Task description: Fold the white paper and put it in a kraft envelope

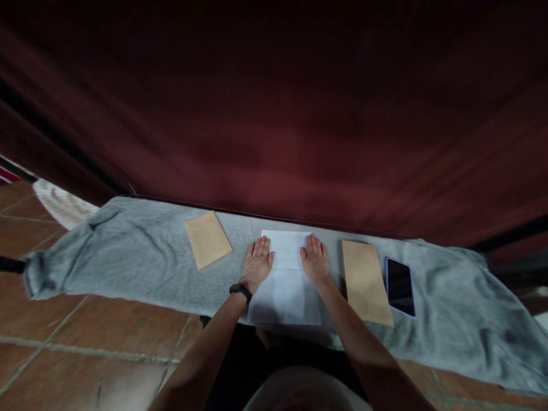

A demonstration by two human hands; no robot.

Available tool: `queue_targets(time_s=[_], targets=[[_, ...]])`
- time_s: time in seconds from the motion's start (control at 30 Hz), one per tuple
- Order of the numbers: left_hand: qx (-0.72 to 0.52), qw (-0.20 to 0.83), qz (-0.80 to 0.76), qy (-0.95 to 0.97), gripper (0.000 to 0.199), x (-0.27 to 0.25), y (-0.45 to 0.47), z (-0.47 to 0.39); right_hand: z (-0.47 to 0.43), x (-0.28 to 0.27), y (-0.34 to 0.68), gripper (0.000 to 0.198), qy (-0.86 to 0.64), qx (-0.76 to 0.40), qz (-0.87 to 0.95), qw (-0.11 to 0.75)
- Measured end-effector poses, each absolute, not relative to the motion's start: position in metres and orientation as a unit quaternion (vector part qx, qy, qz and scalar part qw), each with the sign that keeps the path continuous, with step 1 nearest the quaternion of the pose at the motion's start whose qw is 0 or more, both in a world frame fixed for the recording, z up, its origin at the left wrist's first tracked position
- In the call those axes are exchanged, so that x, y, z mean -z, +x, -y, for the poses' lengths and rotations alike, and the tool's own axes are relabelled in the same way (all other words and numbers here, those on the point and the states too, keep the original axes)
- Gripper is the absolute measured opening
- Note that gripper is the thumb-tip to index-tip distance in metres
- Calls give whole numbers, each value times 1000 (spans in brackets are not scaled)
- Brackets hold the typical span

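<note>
A white sheet of paper (285, 294) lies between my hands, with a crease running across it below its upper part. My left hand (257, 262) rests flat on the sheet's left edge, fingers stretched forward; a dark watch is on that wrist. On the opposite edge my right hand (314, 260) lies flat too, its fingers pointing away from me. Neither hand grips anything. Left of them is a brown envelope (208, 240), and to the right lies a longer brown envelope (367, 282).
Grey cloth (141, 257) covers the narrow bench-like surface. A phone (400, 285) lies face up beyond the right envelope. Behind the surface rises a dark red panel (274, 142). The tiled floor (115, 337) shows in front.
</note>
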State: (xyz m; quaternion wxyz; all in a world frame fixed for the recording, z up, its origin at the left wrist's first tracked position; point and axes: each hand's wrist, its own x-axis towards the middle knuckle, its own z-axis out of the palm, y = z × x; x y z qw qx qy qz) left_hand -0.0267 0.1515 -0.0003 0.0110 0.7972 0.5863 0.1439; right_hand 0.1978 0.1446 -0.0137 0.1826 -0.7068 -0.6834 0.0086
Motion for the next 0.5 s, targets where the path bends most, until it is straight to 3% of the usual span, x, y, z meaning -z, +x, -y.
queue_targets(time_s=[0.27, 0.5], targets=[[-188, -24, -632, 751, 63, -12, -27, -109, -99, 10, 195, 57, -710, 9, 658, 252], [-134, 43, -547, 825, 67, 2, 16, -49, -48, 11, 143, 54, -598, -61, 767, 227]])
